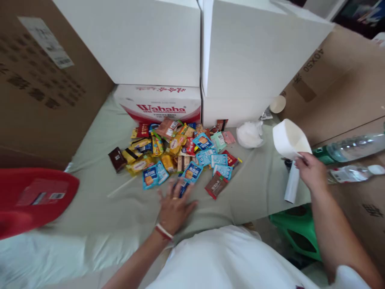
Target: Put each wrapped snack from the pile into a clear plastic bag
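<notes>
A heap of wrapped snack packets [177, 140] lies on a pale green cloth [120, 212]. My left hand [176, 204] is at its near edge, palm down with fingers spread. Its fingertips reach a dark blue packet [183, 188], just below a light blue packet [192, 171]; whether they press on it I cannot tell. Off to the right, my right hand [313, 170] pinches the rim of a white paper cup [285, 140], held tilted above the cloth's right side. A brown-red packet [216, 184] lies to the right of my left hand.
White boxes [156, 44] and a Wahaba-printed carton [162, 105] stand behind the heap. Crumpled white plastic [250, 134] and a white roll [292, 184] lie to the right. Beyond are plastic bottles [355, 148] and a green stool [296, 228]. A red object [36, 200] is at left.
</notes>
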`<state>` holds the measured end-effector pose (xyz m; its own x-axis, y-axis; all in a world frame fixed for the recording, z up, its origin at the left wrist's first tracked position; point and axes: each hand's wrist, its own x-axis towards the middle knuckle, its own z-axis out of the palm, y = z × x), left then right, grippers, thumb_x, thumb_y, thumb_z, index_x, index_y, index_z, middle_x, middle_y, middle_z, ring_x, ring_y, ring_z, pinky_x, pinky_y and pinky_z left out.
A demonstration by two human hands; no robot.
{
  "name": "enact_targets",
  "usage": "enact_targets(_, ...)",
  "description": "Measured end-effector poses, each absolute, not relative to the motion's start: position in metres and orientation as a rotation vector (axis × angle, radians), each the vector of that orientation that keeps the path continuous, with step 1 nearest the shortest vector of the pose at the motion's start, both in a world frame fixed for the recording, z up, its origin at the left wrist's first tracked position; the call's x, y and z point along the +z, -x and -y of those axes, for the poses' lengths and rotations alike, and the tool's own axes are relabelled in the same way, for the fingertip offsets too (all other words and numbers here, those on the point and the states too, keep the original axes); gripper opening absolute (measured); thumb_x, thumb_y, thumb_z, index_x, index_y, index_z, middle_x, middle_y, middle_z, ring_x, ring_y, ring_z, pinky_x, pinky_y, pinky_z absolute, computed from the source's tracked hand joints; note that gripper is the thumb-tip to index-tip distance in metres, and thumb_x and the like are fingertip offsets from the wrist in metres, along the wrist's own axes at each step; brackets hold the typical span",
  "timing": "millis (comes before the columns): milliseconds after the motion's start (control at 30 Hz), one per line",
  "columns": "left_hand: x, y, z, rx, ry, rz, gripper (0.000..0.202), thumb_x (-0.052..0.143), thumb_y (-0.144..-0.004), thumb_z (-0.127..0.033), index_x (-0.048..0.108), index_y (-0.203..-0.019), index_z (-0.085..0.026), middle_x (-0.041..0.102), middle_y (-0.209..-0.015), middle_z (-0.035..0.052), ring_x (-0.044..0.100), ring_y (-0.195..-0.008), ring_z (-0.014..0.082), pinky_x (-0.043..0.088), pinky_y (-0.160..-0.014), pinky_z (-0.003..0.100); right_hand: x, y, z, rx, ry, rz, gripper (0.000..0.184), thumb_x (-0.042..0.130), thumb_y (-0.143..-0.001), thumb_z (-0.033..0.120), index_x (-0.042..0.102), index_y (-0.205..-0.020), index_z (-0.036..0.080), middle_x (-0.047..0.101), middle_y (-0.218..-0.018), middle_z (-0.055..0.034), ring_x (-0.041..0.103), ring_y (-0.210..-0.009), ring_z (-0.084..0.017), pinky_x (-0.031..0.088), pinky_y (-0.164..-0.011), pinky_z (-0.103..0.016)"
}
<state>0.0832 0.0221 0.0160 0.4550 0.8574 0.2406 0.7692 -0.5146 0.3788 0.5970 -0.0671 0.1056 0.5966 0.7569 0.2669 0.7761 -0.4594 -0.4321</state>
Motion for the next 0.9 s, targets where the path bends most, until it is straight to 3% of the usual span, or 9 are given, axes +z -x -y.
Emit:
enact_targets(100, 0.004, -0.052, -0.054, 0.425, -2.241, -1.994, 0.085, 0.067, -0.085, -0.057, 0.039, -0.157, -0.021, 0.017, -0.170, 0.0209, 0.004, -0.157, 0.0467, 0.005, -0.115, 0.080, 0.092, -0.625, 0.017, -0.039, 2.532, 1.274, 0.032, 0.053, -0.086, 0.028, 0.073, -0.108, 0.017, 0.074, -0.106, -0.0153, 0.069, -0.102, -0.030, 0.053, -0.091, -0.042)
enact_targets(200, 0.008, -0.039, -0.095, 0.319, -2.062, -2.148, 0.109, 0.071, -0.079, -0.062, 0.019, -0.164, -0.017, 0.004, -0.172, 0.0220, -0.001, -0.157, 0.0493, 0.010, -0.114, 0.081, 0.072, -0.644, -0.027, 0.013, 2.708, 1.237, 0.033, 0.054, -0.084, 0.019, 0.074, -0.109, 0.013, 0.072, -0.113, -0.0185, 0.066, -0.108, -0.031, 0.049, -0.096, -0.041)
enact_targets(300, 0.015, -0.043, -0.132, 0.198, -2.078, -2.092, 0.115, 0.074, -0.076, -0.063, 0.014, -0.164, -0.020, 0.001, -0.172, 0.0236, -0.001, -0.157, 0.0497, 0.013, -0.114, 0.080, 0.054, -0.659, -0.065, 0.065, 2.720, 1.228, 0.035, 0.055, -0.082, 0.016, 0.074, -0.110, 0.010, 0.072, -0.110, -0.0191, 0.066, -0.105, -0.030, 0.049, -0.094, -0.039)
enact_targets(500, 0.021, -0.084, -0.167, 0.056, -2.131, -1.951, 0.120, 0.082, -0.067, -0.061, 0.021, -0.164, -0.024, -0.010, -0.170, 0.0269, -0.005, -0.155, 0.0545, 0.011, -0.115, 0.078, 0.039, -0.670, -0.102, 0.096, 2.602, 1.193, 0.045, 0.059, -0.075, 0.014, 0.072, -0.118, 0.017, 0.070, -0.110, -0.0115, 0.065, -0.095, -0.024, 0.051, -0.088, -0.034)
enact_targets(633, 0.021, -0.109, -0.169, 0.127, -2.061, -1.955, 0.122, 0.082, -0.066, -0.062, 0.021, -0.164, -0.021, -0.013, -0.170, 0.0264, -0.011, -0.153, 0.0568, 0.008, -0.114, 0.080, 0.051, -0.663, -0.099, -0.133, 2.561, 1.034, 0.048, 0.052, -0.082, 0.017, 0.064, -0.128, 0.013, 0.063, -0.126, -0.0182, 0.062, -0.106, -0.027, 0.048, -0.098, -0.041)
enact_targets(767, 0.023, -0.105, -0.167, 0.150, -2.041, -1.902, 0.117, 0.081, -0.069, -0.060, 0.021, -0.164, -0.024, -0.010, -0.170, 0.0259, -0.008, -0.155, 0.0536, 0.013, -0.114, 0.079, 0.066, -0.638, -0.106, -0.124, 2.314, 1.096, 0.037, 0.042, -0.095, 0.032, 0.070, -0.113, 0.015, 0.071, -0.107, -0.0130, 0.065, -0.101, -0.024, 0.047, -0.098, -0.037)
enact_targets(900, 0.030, -0.078, -0.148, 0.346, -2.065, -1.808, 0.108, 0.076, -0.075, -0.051, 0.021, -0.163, -0.023, 0.005, -0.171, 0.0243, 0.006, -0.158, 0.0461, 0.020, -0.119, 0.072, 0.067, -0.614, -0.129, 0.125, 2.194, 1.216, 0.032, 0.058, -0.089, 0.042, 0.075, -0.099, 0.016, 0.076, -0.095, -0.0091, 0.067, -0.089, -0.020, 0.051, -0.086, -0.030)
